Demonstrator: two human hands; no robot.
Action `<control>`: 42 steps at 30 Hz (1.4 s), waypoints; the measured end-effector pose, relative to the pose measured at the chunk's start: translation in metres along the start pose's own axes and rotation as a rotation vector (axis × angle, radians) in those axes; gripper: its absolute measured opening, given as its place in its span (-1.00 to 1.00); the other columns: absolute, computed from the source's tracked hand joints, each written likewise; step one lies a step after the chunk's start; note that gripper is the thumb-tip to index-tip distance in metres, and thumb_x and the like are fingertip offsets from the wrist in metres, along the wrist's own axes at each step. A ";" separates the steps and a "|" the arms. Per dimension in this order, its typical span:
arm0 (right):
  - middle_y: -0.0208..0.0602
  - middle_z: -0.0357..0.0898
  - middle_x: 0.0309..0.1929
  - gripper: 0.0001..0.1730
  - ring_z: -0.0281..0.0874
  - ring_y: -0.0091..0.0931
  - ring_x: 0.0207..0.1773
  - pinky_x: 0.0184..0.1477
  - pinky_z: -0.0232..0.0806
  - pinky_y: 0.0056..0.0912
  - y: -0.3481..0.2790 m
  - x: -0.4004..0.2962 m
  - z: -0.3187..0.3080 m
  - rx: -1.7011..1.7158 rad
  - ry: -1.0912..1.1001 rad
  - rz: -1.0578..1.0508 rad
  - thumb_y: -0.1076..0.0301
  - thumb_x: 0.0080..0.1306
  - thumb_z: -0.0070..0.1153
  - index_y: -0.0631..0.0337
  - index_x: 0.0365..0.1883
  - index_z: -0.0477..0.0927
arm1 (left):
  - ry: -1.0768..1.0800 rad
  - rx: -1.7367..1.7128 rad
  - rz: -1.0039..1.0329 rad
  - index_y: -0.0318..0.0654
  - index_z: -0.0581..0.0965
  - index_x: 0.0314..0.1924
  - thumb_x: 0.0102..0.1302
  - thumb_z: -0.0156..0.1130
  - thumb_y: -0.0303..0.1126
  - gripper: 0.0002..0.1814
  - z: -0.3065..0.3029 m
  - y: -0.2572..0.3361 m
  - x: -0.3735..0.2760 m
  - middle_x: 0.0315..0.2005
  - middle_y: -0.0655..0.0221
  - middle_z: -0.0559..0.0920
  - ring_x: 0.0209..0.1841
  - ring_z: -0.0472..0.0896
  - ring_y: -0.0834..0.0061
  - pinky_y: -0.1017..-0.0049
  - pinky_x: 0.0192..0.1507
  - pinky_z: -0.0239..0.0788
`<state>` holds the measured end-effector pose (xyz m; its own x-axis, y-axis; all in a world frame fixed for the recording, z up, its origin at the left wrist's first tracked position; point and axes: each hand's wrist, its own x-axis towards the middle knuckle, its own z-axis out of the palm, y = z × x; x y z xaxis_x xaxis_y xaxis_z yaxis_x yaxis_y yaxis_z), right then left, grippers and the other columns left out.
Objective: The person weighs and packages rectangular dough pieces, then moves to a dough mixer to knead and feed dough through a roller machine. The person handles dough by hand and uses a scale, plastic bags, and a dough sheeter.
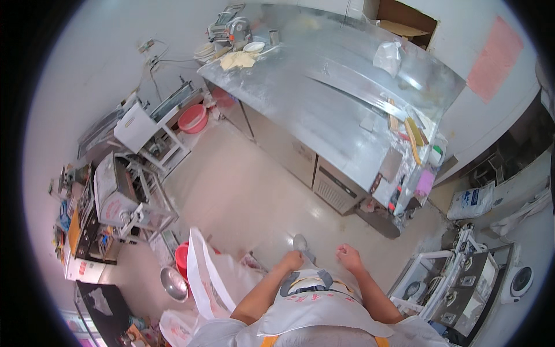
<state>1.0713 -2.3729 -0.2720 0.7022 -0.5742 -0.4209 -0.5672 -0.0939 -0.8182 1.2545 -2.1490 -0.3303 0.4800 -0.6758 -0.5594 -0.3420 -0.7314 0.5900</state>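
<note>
My left hand (294, 260) hangs half curled in front of the white apron (321, 310), over the floor. On the other side, my right hand (349, 257) is also loosely curled, level with it. No object shows in either hand, though the insides of the fingers are partly hidden. Ahead stands a steel worktable (299, 108) dusted with flour. At its far left lie pale dough sheets (238, 60) beside a white bowl (254, 47) and a pasta machine (237, 30). A cleaver (391, 165) and a yellow-handled brush (414, 132) lie at its right end.
To the left stand white-framed machines (117, 191) and a pink basin (193, 118). Near my left side are a steel bowl (174, 284) and a large white sack (221, 277). A metal rack with steel units (464, 286) is at the right, with a filled bag (470, 201) beyond it.
</note>
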 end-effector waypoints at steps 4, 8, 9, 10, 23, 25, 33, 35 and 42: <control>-0.19 0.73 -0.28 -0.82 0.69 -0.45 -0.27 -0.16 0.50 -0.33 -0.077 0.091 -0.001 -0.156 0.018 -0.211 0.39 0.38 0.20 0.22 -0.09 0.68 | 0.130 -0.128 0.052 -0.22 0.74 -0.12 0.33 0.25 -0.24 -0.73 -0.107 0.009 0.076 -0.14 -0.02 0.76 -0.01 0.73 -0.07 0.06 0.10 0.56; -0.16 0.73 -0.26 -0.83 0.70 -0.38 -0.22 -0.13 0.50 -0.30 -0.146 0.204 -0.017 -0.183 0.145 -0.344 0.39 0.41 0.19 0.21 -0.08 0.69 | 0.262 -0.161 -0.015 -0.24 0.74 -0.10 0.38 0.29 -0.25 -0.75 -0.211 0.008 0.124 -0.22 0.10 0.79 -0.11 0.77 0.11 0.24 0.03 0.58; -0.15 0.73 -0.25 -0.83 0.70 -0.35 -0.20 -0.13 0.50 -0.29 -0.164 0.236 -0.021 -0.193 0.187 -0.362 0.39 0.41 0.19 0.22 -0.08 0.69 | 0.282 -0.176 -0.037 -0.24 0.74 -0.10 0.39 0.29 -0.25 -0.75 -0.235 0.011 0.130 -0.22 0.12 0.80 -0.13 0.77 0.13 0.25 0.02 0.58; -0.14 0.73 -0.24 -0.82 0.71 -0.31 -0.19 -0.12 0.50 -0.28 -0.180 0.269 -0.024 -0.205 0.227 -0.379 0.40 0.41 0.18 0.22 -0.08 0.69 | 0.300 -0.193 -0.059 -0.24 0.73 -0.09 0.40 0.29 -0.25 -0.75 -0.255 0.009 0.140 -0.23 0.14 0.80 -0.14 0.77 0.14 0.25 0.02 0.58; -0.05 0.51 0.22 -0.31 0.40 -0.01 0.33 0.34 0.33 0.05 -0.338 0.809 -0.190 -0.601 0.648 -0.459 0.35 0.18 0.44 0.20 0.28 0.47 | 0.195 -0.132 -0.401 -0.23 0.76 -0.13 0.40 0.23 -0.18 -0.70 -0.417 -0.092 0.216 -0.23 0.04 0.79 -0.09 0.78 0.08 0.21 0.02 0.60; -0.05 0.53 0.26 -0.17 0.39 -0.03 0.38 0.38 0.29 0.08 -0.330 0.852 -0.227 -0.707 0.579 -0.391 0.21 0.11 0.49 0.17 0.34 0.45 | 0.172 -0.125 -0.424 -0.23 0.75 -0.16 0.40 0.25 -0.18 -0.71 -0.447 -0.084 0.240 -0.24 0.04 0.78 -0.09 0.78 0.08 0.19 0.01 0.60; 0.02 0.67 0.04 -0.37 0.62 -0.12 0.16 0.18 0.43 -0.09 -0.379 0.898 -0.258 -0.643 0.161 -0.154 0.14 0.02 0.56 0.20 0.06 0.72 | 0.179 -0.120 -0.170 -0.27 0.73 -0.09 0.43 0.31 -0.26 -0.76 -0.569 -0.027 0.366 -0.25 0.20 0.80 -0.21 0.79 0.32 0.36 -0.06 0.62; 0.03 0.70 -0.12 -0.59 0.68 -0.11 -0.08 0.01 0.47 -0.18 -0.384 0.887 -0.262 -0.519 0.189 -0.252 0.28 0.12 0.51 0.32 -0.11 0.75 | 0.108 -0.077 -0.087 -0.26 0.72 -0.08 0.44 0.29 -0.26 -0.76 -0.603 -0.013 0.410 -0.24 0.19 0.79 -0.20 0.78 0.27 0.35 -0.06 0.60; 0.02 0.68 -0.21 -0.71 0.65 -0.15 -0.17 -0.03 0.45 -0.27 -0.592 0.790 -0.255 -0.490 0.486 -0.471 0.43 0.31 0.38 0.39 -0.04 0.71 | -0.092 -0.130 0.091 -0.29 0.67 -0.10 0.47 0.17 -0.22 -0.72 -0.693 0.004 0.513 -0.23 0.03 0.73 -0.14 0.70 0.01 0.20 -0.06 0.52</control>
<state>1.8517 -2.9782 -0.0201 0.7127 -0.6627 0.2301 -0.4627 -0.6906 -0.5559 2.0588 -2.4345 -0.2114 0.3743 -0.7483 -0.5476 -0.2702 -0.6529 0.7076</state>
